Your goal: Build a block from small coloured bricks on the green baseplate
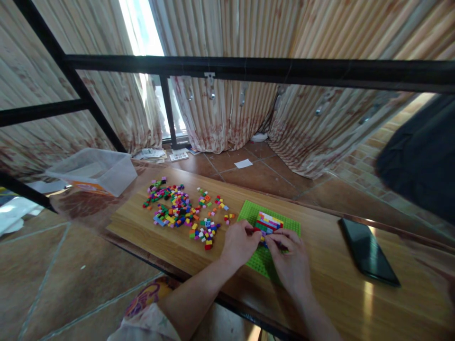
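A green studded baseplate (262, 263) lies on the wooden board, carrying a block of rows of coloured toy bricks (269, 221) in white, yellow, purple, red and green. My left hand (241, 240) reaches in from the left side of these rows, thumb and finger pinched at their near edge. From the right, my right hand (289, 255) meets it with its fingers closed together over the same edge. Small bricks show between the fingertips, but which one either hand grips is hidden. Left of the plate, many loose toy bricks (177, 208) are spread in a colourful heap.
A black phone (368, 252) lies on the right of the wooden board (322, 255). At the far left stands a clear plastic bin (94, 170). A black metal rail (227, 66) crosses before the curtains (227, 28). Papers (243, 164) lie on the tiled floor.
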Motion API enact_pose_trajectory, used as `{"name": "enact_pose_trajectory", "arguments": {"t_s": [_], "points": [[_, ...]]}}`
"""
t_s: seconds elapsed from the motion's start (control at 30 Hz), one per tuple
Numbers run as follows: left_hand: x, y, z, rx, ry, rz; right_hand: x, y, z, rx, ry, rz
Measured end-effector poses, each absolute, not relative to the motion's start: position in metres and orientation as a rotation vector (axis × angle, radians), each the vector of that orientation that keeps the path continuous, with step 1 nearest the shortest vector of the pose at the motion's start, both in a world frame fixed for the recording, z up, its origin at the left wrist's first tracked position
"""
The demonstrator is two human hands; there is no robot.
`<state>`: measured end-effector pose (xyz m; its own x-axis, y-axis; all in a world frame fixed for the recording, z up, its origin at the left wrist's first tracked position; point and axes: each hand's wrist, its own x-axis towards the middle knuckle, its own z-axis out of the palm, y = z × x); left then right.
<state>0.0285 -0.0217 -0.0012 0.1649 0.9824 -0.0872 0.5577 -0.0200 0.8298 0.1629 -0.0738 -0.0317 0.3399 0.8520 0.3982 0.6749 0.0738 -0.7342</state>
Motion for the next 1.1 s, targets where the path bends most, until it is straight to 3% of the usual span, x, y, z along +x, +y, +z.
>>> {"name": "enact_pose_trajectory", "arguments": {"t_s": [0.7, 1.1], "points": [[0.027, -0.024, -0.007, 1.772, 1.454, 0.723, 0.167, -0.074, -0.027, -1.638, -1.333, 0.354], [0.023, -0.034, -0.003, 1.921, 1.435, 0.529, 0.182, -0.074, -0.038, -1.788, -1.268, 0.477]]}}
